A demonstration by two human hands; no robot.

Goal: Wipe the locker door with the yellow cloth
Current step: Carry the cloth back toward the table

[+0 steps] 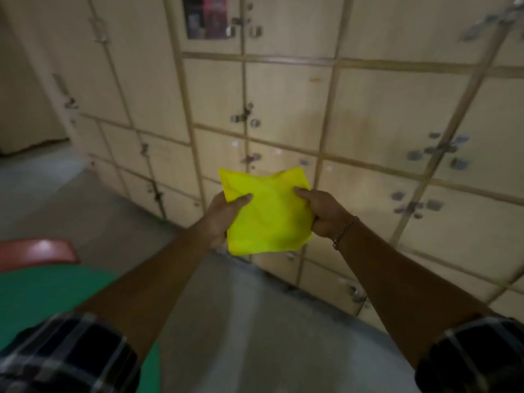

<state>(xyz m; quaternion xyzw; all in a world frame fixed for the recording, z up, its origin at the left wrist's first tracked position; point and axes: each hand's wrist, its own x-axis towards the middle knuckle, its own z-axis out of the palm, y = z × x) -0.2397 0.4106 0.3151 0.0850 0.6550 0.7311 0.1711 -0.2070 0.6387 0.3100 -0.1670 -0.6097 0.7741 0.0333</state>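
A folded bright yellow cloth (268,212) is held in front of me, roughly square and a little crumpled. My left hand (224,218) grips its left edge with the thumb on top. My right hand (323,212), with a chain bracelet on the wrist, grips the right edge. Behind the cloth stands a wall of beige locker doors (286,100) with metal latches (243,116). The cloth is held in the air, apart from the doors. The picture is somewhat blurred.
Grey floor (241,321) lies below my arms. A green surface (42,302) and a reddish-brown object (37,251) sit at the lower left. The lockers run away to the left, towards a dim wall (17,80). Several latches stick out from the doors on the right (442,150).
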